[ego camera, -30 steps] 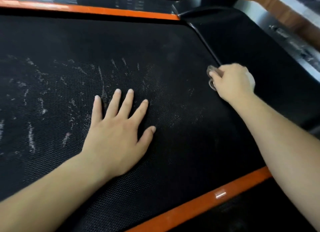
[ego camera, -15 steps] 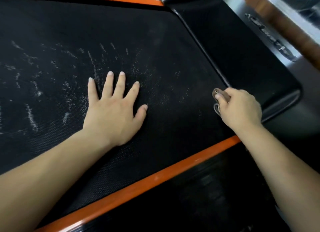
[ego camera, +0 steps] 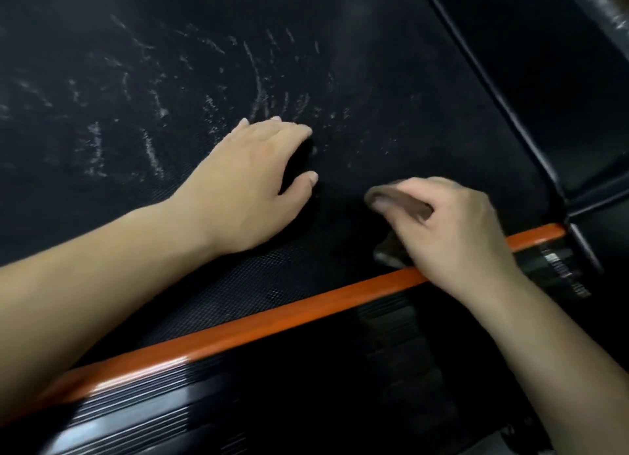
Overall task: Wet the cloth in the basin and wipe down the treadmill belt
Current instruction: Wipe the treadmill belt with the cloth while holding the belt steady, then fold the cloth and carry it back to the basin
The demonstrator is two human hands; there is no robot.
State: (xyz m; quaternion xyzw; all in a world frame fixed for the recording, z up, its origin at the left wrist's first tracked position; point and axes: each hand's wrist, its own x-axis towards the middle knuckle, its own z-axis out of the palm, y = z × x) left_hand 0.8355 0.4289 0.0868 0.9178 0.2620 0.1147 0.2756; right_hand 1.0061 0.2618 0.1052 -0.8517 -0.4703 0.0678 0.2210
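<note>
The black textured treadmill belt fills the upper view, with whitish dusty streaks across its left and middle. My right hand grips a small brownish-grey cloth and presses it on the belt close to the near orange edge. My left hand rests on the belt just left of the cloth, fingers bent with their tips on the surface and the thumb out to the right. Much of the cloth is hidden under my right hand. No basin is in view.
An orange strip runs along the near side of the belt, with a ribbed black side rail below it. A black end cover with a raised seam borders the belt on the right.
My right hand has dragged the cloth left along the belt, away from the end cover and toward my left hand. My left hand's fingers have gone from spread flat to bent. The camera has moved closer.
</note>
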